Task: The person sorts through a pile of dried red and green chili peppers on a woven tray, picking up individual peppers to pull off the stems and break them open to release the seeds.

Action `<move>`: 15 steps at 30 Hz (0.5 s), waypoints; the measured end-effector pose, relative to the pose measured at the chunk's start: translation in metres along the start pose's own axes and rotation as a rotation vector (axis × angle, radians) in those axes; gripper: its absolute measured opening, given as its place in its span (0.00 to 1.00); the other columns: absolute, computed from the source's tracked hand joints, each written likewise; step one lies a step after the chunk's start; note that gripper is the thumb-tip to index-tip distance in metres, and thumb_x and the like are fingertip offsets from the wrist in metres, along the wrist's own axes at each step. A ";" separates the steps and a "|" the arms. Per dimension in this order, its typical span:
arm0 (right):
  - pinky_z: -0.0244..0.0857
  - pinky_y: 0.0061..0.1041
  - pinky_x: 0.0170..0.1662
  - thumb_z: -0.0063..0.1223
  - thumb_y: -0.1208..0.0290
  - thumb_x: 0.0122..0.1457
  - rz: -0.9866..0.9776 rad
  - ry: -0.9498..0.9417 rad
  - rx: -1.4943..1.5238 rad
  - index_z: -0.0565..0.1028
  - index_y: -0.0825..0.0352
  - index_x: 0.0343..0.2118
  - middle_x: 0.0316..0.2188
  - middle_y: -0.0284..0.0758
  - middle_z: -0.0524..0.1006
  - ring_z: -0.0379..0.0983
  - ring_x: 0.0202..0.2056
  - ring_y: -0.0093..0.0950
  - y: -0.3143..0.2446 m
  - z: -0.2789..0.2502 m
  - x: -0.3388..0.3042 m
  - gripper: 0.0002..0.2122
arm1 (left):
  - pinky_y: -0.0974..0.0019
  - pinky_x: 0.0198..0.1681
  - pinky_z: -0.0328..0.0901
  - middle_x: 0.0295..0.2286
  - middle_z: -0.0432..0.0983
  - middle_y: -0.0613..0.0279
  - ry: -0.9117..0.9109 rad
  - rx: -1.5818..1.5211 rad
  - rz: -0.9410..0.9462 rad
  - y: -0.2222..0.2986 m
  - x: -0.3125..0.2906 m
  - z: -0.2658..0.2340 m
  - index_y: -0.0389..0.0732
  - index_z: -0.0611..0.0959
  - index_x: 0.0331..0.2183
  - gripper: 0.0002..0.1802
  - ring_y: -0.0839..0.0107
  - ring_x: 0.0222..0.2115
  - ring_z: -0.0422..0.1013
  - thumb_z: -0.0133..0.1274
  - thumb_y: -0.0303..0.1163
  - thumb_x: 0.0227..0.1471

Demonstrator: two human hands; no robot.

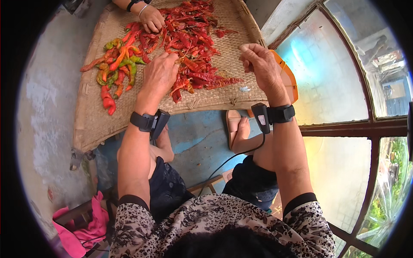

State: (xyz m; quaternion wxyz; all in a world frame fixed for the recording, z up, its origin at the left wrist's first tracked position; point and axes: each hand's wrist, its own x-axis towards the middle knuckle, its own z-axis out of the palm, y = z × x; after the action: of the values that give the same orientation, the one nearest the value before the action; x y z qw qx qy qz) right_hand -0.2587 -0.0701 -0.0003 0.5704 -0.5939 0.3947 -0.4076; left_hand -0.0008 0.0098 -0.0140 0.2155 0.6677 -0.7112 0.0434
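The left hand [161, 74] bends its fingers over wrinkled, dried red peppers [185, 41]; how narrow, or whether they grip one, I cannot tell. The right hand [261, 66] pinches its fingertips near the right edge of the pale woven tray [130, 104]; any content is unclear. Red peppers cover the middle; glossy green-orange peppers [118, 62] lie toward the left edge.

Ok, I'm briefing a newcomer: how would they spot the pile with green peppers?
Find the big woven tray. On its left part, left of the person's left hand, lies a loose pile of plump peppers. Green and orange mix with red there, unlike the shrivelled, mostly red peppers beside it.
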 end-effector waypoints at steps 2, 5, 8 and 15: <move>0.67 0.29 0.32 0.55 0.67 0.52 -0.348 -0.248 -0.744 0.75 0.69 0.37 0.25 0.40 0.75 0.73 0.27 0.33 0.012 0.015 0.000 0.12 | 0.56 0.35 0.66 0.32 0.73 0.52 -0.006 -0.005 -0.005 0.001 0.000 -0.003 0.37 0.76 0.36 0.11 0.55 0.34 0.71 0.50 0.32 0.50; 0.66 0.34 0.40 0.54 0.72 0.49 -0.390 -0.297 -1.054 0.76 0.66 0.37 0.30 0.41 0.75 0.72 0.36 0.39 0.027 0.033 -0.010 0.11 | 0.56 0.35 0.66 0.31 0.73 0.52 -0.011 0.000 -0.002 0.000 0.000 -0.003 0.36 0.75 0.35 0.11 0.55 0.34 0.71 0.51 0.31 0.49; 0.66 0.34 0.39 0.54 0.73 0.48 -0.386 -0.313 -1.085 0.77 0.66 0.35 0.30 0.41 0.74 0.71 0.35 0.38 0.033 0.035 -0.006 0.10 | 0.56 0.34 0.65 0.30 0.73 0.52 0.014 -0.044 -0.013 -0.004 -0.001 -0.002 0.35 0.74 0.33 0.10 0.54 0.33 0.70 0.51 0.31 0.49; 0.65 0.28 0.31 0.57 0.73 0.49 -0.385 -0.164 -0.827 0.75 0.69 0.30 0.23 0.38 0.74 0.71 0.26 0.30 0.015 0.021 -0.003 0.07 | 0.56 0.36 0.66 0.35 0.73 0.50 0.015 -0.011 -0.005 -0.007 -0.005 -0.004 0.37 0.74 0.39 0.14 0.52 0.36 0.70 0.51 0.31 0.49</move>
State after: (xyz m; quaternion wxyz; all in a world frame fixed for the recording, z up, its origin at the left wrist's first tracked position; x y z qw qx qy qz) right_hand -0.2401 -0.0607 -0.0157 0.2288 -0.8644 0.3601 -0.2660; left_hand 0.0072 0.0151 -0.0140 0.2247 0.6679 -0.7081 0.0438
